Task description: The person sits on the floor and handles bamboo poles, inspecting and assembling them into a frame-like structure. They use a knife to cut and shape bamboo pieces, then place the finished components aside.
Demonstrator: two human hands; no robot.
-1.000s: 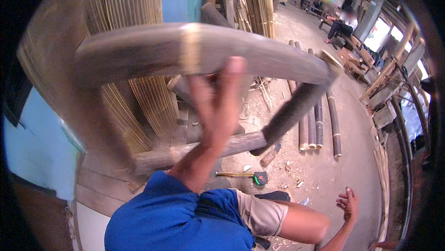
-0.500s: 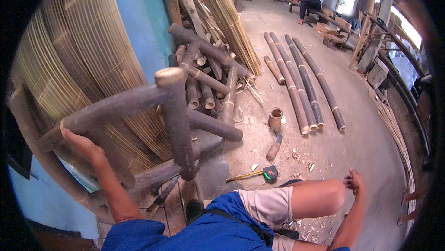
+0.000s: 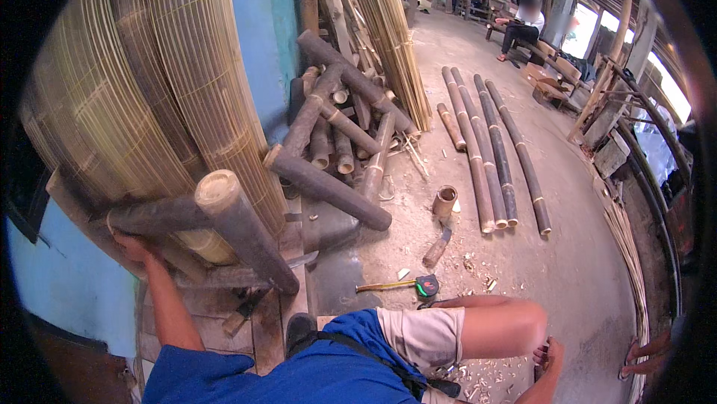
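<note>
My left hand (image 3: 133, 247) grips the rail of a dark bamboo frame (image 3: 250, 232) at its left end; some fingers are hidden behind the rail. The frame's thick post leans, its pale cut end tilted up toward me. Near my bent right knee, my right hand (image 3: 549, 359) hangs open with loosely bent fingers and nothing visible in it. A large knife (image 3: 243, 313) lies partly hidden by the frame, its blade tip showing past the post. On the floor ahead are a tape measure (image 3: 426, 286) with its yellow tape out, a wooden-handled knife (image 3: 436, 251) and a short bamboo cup (image 3: 444, 201).
Several long bamboo poles (image 3: 493, 150) lie on the floor ahead. Bamboo offcuts (image 3: 336, 128) pile against the wall beside split-bamboo screens (image 3: 202, 90). Shavings (image 3: 478, 381) litter the floor by my legs. A person (image 3: 523, 27) sits far off; another person's limb (image 3: 646, 359) shows at right.
The bamboo frame has swung down and left with my left hand on it, its post now leaning. A loose bamboo piece behind it shows more. My right hand has dropped lower, beside the knee.
</note>
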